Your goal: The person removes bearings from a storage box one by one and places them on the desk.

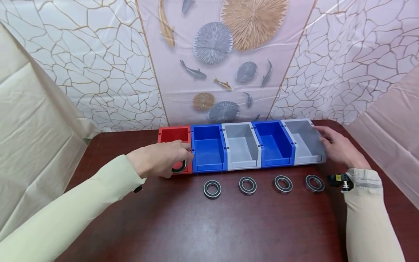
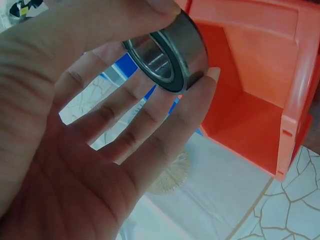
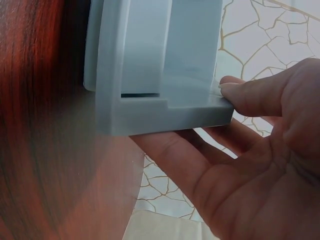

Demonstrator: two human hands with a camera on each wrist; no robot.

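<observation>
My left hand (image 1: 165, 156) is in front of the red bin (image 1: 174, 134), at the left end of the row. Between thumb and fingertips it pinches a ball bearing (image 2: 192, 47), a steel ring with a dark seal. In the left wrist view the bearing is tilted before the red bin's opening, and the other fingers spread below it. At the row's right end, my right hand (image 1: 342, 147) grips the side wall of the grey bin (image 3: 145, 117). Its thumb is at the wall's edge and its fingers lie along the outer side.
Between the end bins stand a blue bin (image 1: 208, 168), a grey bin (image 1: 243, 165) and another blue bin (image 1: 277, 162), side by side. Several bearings lie in a line before them, including one bearing (image 1: 212, 195) nearest the left hand. A patterned cloth (image 1: 209, 83) hangs behind the table (image 1: 203, 229).
</observation>
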